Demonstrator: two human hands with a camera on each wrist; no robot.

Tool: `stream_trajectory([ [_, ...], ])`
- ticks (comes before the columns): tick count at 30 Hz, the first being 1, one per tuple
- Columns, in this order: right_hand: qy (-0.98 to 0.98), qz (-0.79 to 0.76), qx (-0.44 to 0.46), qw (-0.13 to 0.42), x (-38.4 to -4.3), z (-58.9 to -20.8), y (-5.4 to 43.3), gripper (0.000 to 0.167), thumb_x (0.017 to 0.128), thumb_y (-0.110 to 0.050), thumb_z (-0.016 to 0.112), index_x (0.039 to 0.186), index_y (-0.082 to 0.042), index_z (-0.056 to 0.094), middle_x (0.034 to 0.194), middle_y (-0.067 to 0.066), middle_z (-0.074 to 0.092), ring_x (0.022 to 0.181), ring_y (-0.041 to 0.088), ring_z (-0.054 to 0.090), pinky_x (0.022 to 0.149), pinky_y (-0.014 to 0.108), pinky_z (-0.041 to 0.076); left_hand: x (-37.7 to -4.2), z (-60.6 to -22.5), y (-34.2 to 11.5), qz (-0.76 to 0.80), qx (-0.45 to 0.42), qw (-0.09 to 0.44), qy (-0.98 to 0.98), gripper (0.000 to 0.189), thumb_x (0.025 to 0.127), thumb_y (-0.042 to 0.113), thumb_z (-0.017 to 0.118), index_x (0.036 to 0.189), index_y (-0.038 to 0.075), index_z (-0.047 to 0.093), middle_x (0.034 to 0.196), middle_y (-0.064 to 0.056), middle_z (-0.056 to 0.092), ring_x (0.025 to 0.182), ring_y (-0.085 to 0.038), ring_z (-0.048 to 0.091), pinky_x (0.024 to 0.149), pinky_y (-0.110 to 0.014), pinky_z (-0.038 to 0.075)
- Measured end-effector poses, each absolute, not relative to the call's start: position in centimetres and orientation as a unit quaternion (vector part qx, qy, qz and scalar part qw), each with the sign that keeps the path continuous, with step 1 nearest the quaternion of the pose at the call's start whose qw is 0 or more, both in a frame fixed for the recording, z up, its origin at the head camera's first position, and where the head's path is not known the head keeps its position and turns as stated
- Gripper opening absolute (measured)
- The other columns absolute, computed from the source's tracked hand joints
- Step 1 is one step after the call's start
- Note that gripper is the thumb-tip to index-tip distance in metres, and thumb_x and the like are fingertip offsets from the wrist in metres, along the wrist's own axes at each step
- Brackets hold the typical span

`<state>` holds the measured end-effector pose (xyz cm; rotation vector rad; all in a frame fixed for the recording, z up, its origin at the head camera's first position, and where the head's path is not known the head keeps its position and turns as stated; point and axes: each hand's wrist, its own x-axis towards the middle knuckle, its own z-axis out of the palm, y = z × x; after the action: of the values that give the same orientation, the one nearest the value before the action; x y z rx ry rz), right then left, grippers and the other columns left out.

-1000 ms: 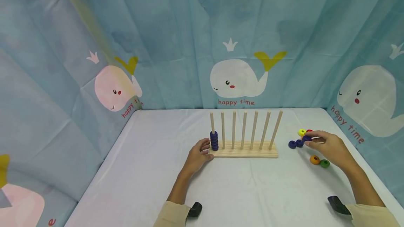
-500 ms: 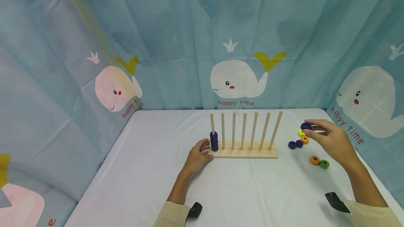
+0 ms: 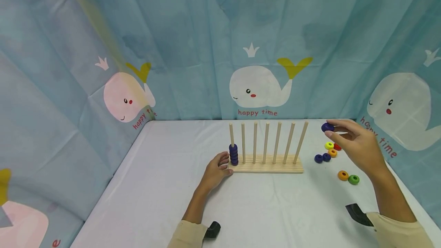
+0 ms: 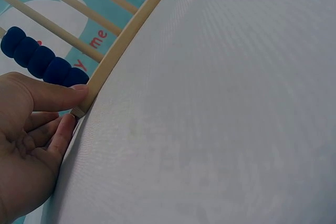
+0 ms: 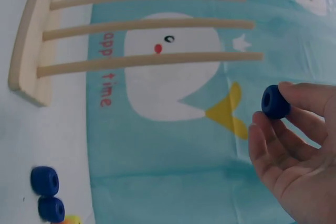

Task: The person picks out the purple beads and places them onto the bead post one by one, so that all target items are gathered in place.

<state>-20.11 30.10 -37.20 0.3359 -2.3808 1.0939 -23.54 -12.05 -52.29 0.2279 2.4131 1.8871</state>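
Has just raised a blue bead [image 3: 327, 127], pinched in the right hand [image 3: 361, 148] at frame right and free to carry, while gripping the central rack [image 3: 268, 168] with the left hand [image 3: 214, 172].

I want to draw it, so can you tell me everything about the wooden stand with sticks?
The wooden stand looks pale and grained: a flat board with seven round sticks in a row. It stands on the white cloth. Five blue beads circle the leftmost stick; six are bare. The left hand holds that end.
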Motion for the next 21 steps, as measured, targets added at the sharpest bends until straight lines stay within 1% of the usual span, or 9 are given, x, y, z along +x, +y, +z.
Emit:
stream_trajectory([
  [4,-0.865,0.413,0.131,0.253,-20.1,-36.5,29.0,0.039,0.099,-0.011,0.075,0.137,-0.005,0.070,0.115,-0.027,0.061,0.095,-0.016,0.062,0.078,-0.001,0.051,-23.6,-52.3,-12.0,0.616,0.072,0.036,0.784,0.075,0.089,-0.005,0.076,0.157,-0.002,0.045,0.154,-0.021,0.055,0.142,-0.037,0.055,0.119,-0.046,0.050],
  [11,-0.847,0.440,0.160,0.251,-20.6,-35.2,27.0,0.038,0.097,-0.005,0.076,0.135,-0.006,0.072,0.117,-0.017,0.064,0.097,-0.007,0.066,0.085,0.000,0.052,-23.5,-52.3,-12.1,0.621,0.073,0.040,0.779,0.076,0.088,-0.004,0.077,0.157,-0.002,0.044,0.155,-0.022,0.054,0.143,-0.038,0.054,0.119,-0.046,0.050],
  [18,-0.830,0.465,0.192,0.241,-21.0,-33.8,24.7,0.038,0.097,-0.003,0.076,0.135,-0.007,0.072,0.119,-0.011,0.067,0.101,0.001,0.068,0.085,0.004,0.054,-23.5,-52.3,-12.1,0.623,0.073,0.043,0.777,0.076,0.089,-0.004,0.076,0.157,-0.002,0.044,0.156,-0.022,0.053,0.143,-0.039,0.054,0.119,-0.046,0.050],
  [21,-0.823,0.471,0.209,0.237,-21.3,-33.4,23.7,0.040,0.096,-0.002,0.076,0.135,-0.006,0.071,0.120,-0.007,0.067,0.102,0.002,0.068,0.087,0.005,0.054,-23.5,-52.2,-12.0,0.624,0.073,0.043,0.777,0.076,0.089,-0.005,0.076,0.157,-0.002,0.044,0.156,-0.022,0.053,0.143,-0.038,0.054,0.119,-0.046,0.050],
])
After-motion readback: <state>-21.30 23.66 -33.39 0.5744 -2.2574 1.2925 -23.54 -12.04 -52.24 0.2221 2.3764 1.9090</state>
